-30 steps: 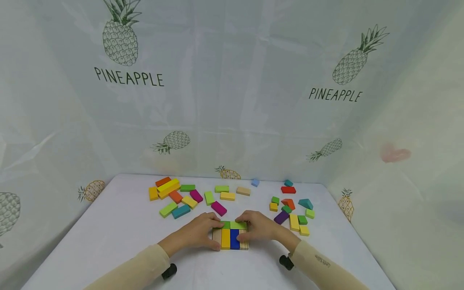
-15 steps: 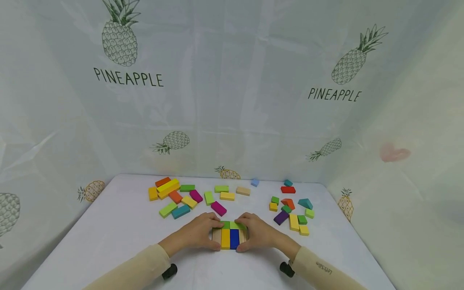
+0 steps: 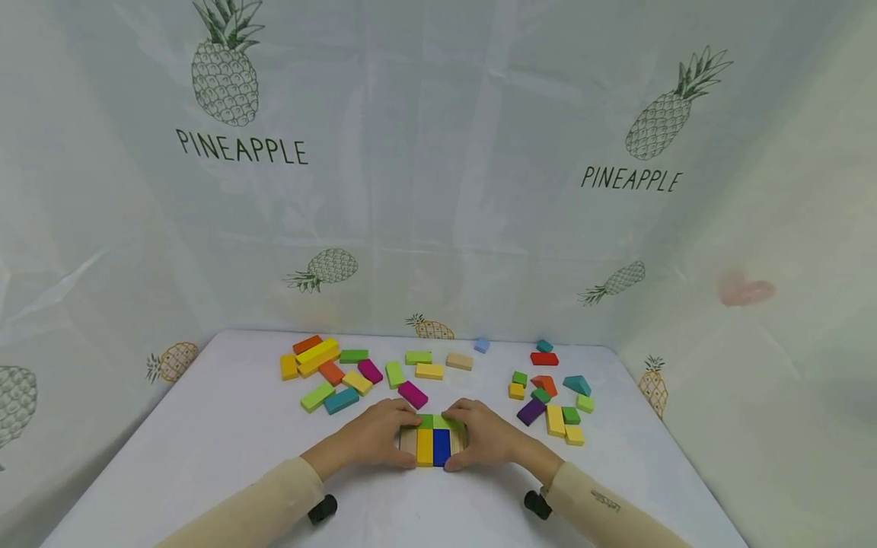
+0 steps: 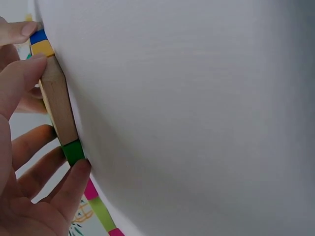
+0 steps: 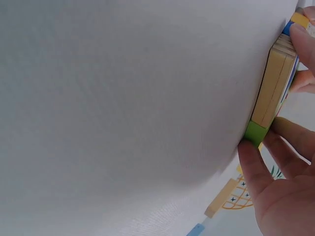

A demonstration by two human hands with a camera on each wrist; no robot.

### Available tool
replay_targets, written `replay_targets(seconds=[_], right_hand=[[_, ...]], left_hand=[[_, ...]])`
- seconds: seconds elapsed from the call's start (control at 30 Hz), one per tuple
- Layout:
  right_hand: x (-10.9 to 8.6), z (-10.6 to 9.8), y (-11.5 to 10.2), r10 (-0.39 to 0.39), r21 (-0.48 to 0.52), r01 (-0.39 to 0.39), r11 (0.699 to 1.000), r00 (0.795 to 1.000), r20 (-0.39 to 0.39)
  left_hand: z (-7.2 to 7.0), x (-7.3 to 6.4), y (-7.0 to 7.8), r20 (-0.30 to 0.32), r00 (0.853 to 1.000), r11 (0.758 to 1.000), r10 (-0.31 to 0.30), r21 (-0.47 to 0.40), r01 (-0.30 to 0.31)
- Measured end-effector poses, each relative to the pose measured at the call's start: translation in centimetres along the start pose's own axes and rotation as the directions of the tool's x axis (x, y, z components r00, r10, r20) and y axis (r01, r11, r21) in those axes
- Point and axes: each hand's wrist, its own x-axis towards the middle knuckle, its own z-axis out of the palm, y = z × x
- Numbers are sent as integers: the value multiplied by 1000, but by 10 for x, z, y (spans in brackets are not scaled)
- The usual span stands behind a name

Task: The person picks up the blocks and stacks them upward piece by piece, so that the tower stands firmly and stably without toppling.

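Painted and bare wood make up the block set [image 3: 438, 440], lying flat on the white counter [image 3: 384, 517] toward 6 o'clock in the head view. Its bare block [image 4: 60, 101] sits on the 9 o'clock side, yellow block [image 3: 425, 449] and blue block [image 3: 441, 450] fill the middle, stacked slats [image 5: 269, 88] form the 3 o'clock side, and a green block [image 4: 74, 151] and lime block [image 5: 255, 132] line the 12 o'clock edge.

Compared with a second ago, the right thumb has slid off the top to the 6 o'clock edge, by the blue block, and the set lies slightly farther toward 12 o'clock.

Both hands grip it, fingers spread wide: the left hand [image 3: 379, 436] and right hand [image 3: 488, 436] each clasp it between thumb at 6 o'clock and fingertips at 12 o'clock.
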Motion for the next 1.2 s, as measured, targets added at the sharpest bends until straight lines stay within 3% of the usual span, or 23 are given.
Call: replay_targets(seconds=[0.37, 0.5, 0.67, 0.87, 1.07, 1.2], right_hand=[[1, 2, 1, 40, 22, -40, 999, 999, 12], [2, 2, 0, 43, 25, -43, 999, 999, 17], [1, 0, 0, 51, 40, -51, 998, 999, 16], [-2, -1, 2, 41, 48, -41, 998, 999, 2], [0, 2, 4, 40, 38, -40, 998, 999, 2], [1, 2, 4, 52, 35, -52, 998, 999, 4]], left_hand=[[-3, 1, -12, 12, 998, 994, -54, -96, 54], [-11, 5, -19, -56, 994, 987, -93, -137, 85], [-21, 21, -31, -157, 983, 991, -98, -105, 82], [-24, 38, -40, -130, 988, 995, -78, -69, 70], [-19, 43, -43, -93, 994, 997, -57, -52, 52], [-14, 45, -44, -113, 993, 999, -36, -23, 34]])
